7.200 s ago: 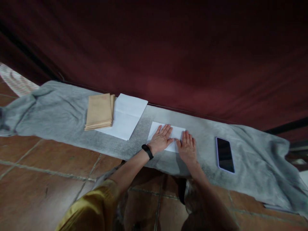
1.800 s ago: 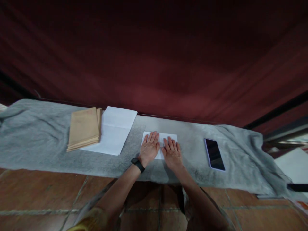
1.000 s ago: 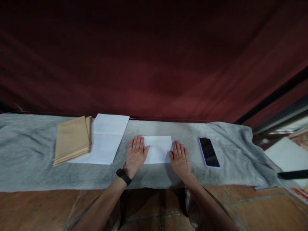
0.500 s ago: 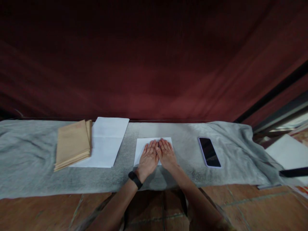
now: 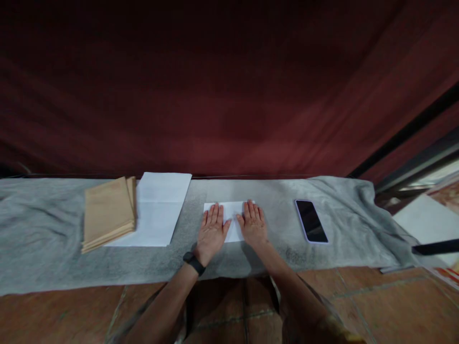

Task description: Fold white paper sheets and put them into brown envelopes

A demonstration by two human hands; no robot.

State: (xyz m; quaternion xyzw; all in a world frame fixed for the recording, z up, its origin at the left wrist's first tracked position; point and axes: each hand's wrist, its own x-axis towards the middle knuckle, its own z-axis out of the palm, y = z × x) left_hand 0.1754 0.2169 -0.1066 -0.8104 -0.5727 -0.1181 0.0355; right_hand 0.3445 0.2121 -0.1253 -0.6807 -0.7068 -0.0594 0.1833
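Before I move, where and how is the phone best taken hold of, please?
Probably grip the phone by its two long edges, near mid-length, from above, with the right hand, which is nearer. It lies flat on the grey cloth, screen up, so its underside is covered, but both long edges are free.

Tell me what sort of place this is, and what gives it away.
Probably an improvised work spot indoors, perhaps at home or a stall: a grey cloth covers a narrow surface, a dark red curtain-like fabric hangs behind, and reddish floor tiles show below.
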